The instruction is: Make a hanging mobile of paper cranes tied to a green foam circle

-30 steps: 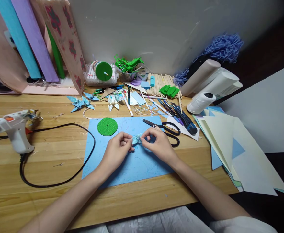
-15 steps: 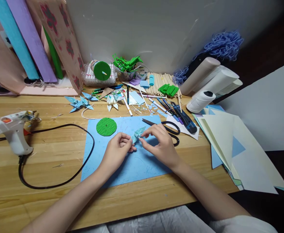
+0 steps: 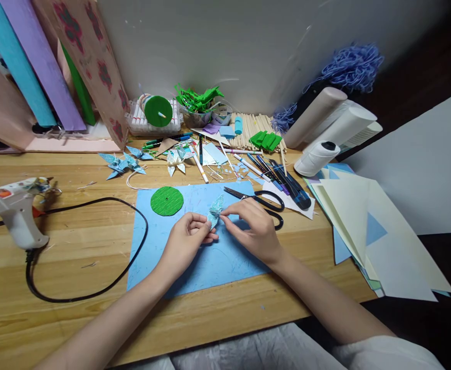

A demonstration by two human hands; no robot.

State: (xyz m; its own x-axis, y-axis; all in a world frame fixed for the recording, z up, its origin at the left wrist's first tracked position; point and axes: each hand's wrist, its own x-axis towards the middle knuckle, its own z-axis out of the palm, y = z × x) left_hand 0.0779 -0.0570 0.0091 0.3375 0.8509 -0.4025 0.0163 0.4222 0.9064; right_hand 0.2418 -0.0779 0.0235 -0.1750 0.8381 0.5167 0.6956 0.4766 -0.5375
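Note:
Between my hands, above the blue sheet (image 3: 205, 267), is a light-blue patterned folded-paper piece (image 3: 215, 206) with pointed petals. My left hand (image 3: 188, 239) is closed, pinching its lower end between thumb and fingers. At its right side, the thumb and forefinger of my right hand (image 3: 254, 226) pinch a small middle part of it. Black-handled scissors (image 3: 270, 201) lie just beyond my right hand, partly on the sheet. A green textured disc (image 3: 167, 201) with a small centre hole rests on the sheet's far left part.
A white hot glue gun (image 3: 17, 210) stands at left, its black cable (image 3: 140, 246) looping towards the sheet. Behind are blue folded-paper flowers (image 3: 123, 163), markers, a utility knife (image 3: 300, 198), wooden sticks (image 3: 250, 126) and thread spools (image 3: 318, 158). Paper sheets (image 3: 398, 257) overhang the right edge.
The folded-paper piece has turned more upright in my fingers. My right thumb and forefinger have closed in on its middle. The view has shifted slightly.

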